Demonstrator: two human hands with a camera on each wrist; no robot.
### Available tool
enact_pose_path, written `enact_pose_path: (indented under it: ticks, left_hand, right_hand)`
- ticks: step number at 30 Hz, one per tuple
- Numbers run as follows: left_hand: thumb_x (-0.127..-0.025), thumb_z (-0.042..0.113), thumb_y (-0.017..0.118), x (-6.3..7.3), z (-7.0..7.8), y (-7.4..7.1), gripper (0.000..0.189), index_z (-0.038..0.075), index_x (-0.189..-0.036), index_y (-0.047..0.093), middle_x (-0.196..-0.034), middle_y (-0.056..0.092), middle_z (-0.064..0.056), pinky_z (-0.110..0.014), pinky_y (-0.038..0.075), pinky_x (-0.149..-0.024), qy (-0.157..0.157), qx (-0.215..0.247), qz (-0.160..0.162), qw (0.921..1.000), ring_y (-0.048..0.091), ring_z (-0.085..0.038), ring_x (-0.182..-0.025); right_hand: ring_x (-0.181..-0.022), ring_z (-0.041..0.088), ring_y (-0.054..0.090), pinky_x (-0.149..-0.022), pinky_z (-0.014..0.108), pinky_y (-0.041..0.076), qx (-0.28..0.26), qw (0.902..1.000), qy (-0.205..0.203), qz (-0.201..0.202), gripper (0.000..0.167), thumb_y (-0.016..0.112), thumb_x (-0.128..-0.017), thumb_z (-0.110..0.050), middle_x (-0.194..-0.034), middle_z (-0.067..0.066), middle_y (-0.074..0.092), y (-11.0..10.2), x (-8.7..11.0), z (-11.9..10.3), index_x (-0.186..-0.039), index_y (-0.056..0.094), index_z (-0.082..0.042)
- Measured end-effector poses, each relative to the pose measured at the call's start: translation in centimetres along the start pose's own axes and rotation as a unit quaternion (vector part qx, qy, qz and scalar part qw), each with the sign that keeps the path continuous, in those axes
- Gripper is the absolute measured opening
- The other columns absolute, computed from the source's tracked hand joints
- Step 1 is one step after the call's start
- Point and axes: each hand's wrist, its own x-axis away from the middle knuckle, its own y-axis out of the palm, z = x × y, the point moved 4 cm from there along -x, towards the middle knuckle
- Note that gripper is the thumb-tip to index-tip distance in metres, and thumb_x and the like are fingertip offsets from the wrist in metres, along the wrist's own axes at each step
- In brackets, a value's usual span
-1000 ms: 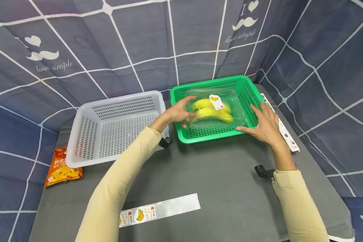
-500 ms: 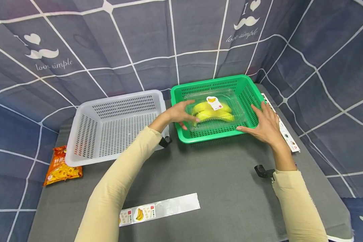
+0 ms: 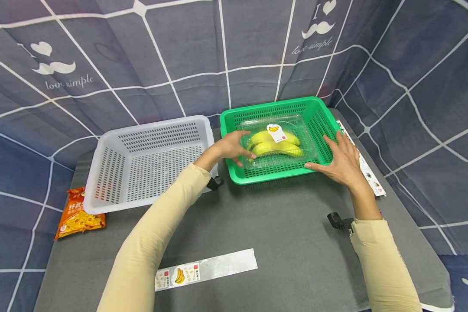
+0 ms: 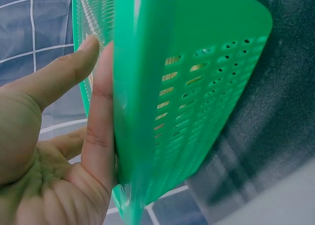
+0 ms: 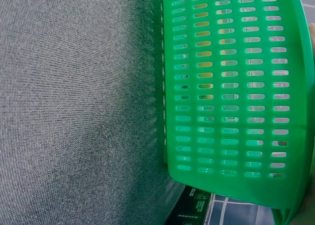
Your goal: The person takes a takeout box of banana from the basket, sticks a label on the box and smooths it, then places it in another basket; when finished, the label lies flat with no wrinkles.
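Observation:
A clear plastic box [image 3: 288, 123] lies inside a green basket [image 3: 273, 175]. Yellow bananas [image 3: 263, 138] show through its lid, which bears a white banana label [image 3: 276, 133]. At the basket's left end is my left hand [image 3: 232, 146]; its thumb and fingers extend over the rim to the box's left edge. The left wrist view shows a finger against the green rim, beside the thumb. My right hand [image 3: 342, 162] is spread at the basket's right front corner, thumb at the front rim and fingers by the right rim. The right wrist view shows mostly the basket's slotted wall.
A grey-white basket [image 3: 164, 173] stands left of the green one. An orange snack bag [image 3: 79, 216] lies at its front left corner. A strip of banana labels [image 3: 206, 269] is near the front, and another printed strip [image 3: 368, 173] lies along the right side. A patterned curtain [image 3: 195, 52] hangs behind.
The box of bananas has shifted slightly and settled in the green basket, its label turning a little to the left. My left hand shifted slightly; my right hand stayed nearly still.

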Motion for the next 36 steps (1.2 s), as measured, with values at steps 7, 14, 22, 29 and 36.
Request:
enact_pose_path:
  ticks: [7,14,22,29,36]
  left_hand:
    - [-0.087,0.015,0.075,-0.1,-0.2,0.2,0.09,0.014,-0.157,0.019,-0.162,0.015,-0.019,-0.028,0.058,-0.069,-0.002,-0.009,0.0,1.0,0.069,-0.017,-0.056]
    - [-0.088,0.024,0.074,1.1,0.2,-0.2,0.089,0.01,-0.157,0.019,-0.162,0.018,-0.017,-0.034,0.055,-0.089,0.027,-0.061,0.005,0.9977,0.073,-0.028,-0.086]
    - [-0.083,0.031,0.079,7.7,1.0,0.2,0.088,0.008,-0.153,0.031,-0.156,0.036,-0.01,-0.041,0.04,-0.11,0.153,-0.099,0.081,0.9798,0.055,-0.026,-0.128]
    - [-0.083,0.023,0.08,11.6,-0.9,1.6,0.078,0.011,-0.149,0.04,-0.151,0.044,-0.007,-0.033,0.055,-0.089,0.209,-0.012,0.116,0.971,0.056,-0.023,-0.124]
    - [-0.081,0.012,0.081,16.9,-2.0,2.6,0.069,0.015,-0.142,0.05,-0.137,0.058,-0.003,-0.032,0.054,-0.089,0.294,0.051,0.17,0.9392,0.056,-0.017,-0.122]
  right_hand:
    - [-0.15,0.043,0.003,-0.112,0.068,0.006,-0.001,1.0,-0.002,0.002,0.111,0.079,-0.069,-0.061,-0.163,0.023,0.007,0.2,0.0,0.0,-0.154,0.03,-0.01]
    - [-0.151,0.041,0.001,-0.112,0.069,0.004,-0.004,1.0,0.0,-0.004,0.111,0.078,-0.07,-0.062,-0.163,0.021,0.005,0.5,-0.2,-0.1,-0.155,0.028,-0.011]
    - [-0.151,0.04,0.0,-0.114,0.066,0.003,-0.004,1.0,-0.006,0.0,0.11,0.078,-0.07,-0.062,-0.164,0.02,0.004,0.0,-0.8,-0.7,-0.155,0.028,-0.012]
    - [-0.151,0.04,-0.001,-0.113,0.066,0.004,-0.003,1.0,-0.001,-0.006,0.11,0.078,-0.071,-0.061,-0.164,0.021,0.003,0.2,-0.4,-0.3,-0.155,0.027,-0.012]
    - [-0.151,0.04,-0.001,-0.114,0.065,0.004,-0.004,1.0,0.002,-0.006,0.109,0.077,-0.072,-0.061,-0.164,0.02,0.002,0.1,0.0,0.0,-0.155,0.027,-0.012]
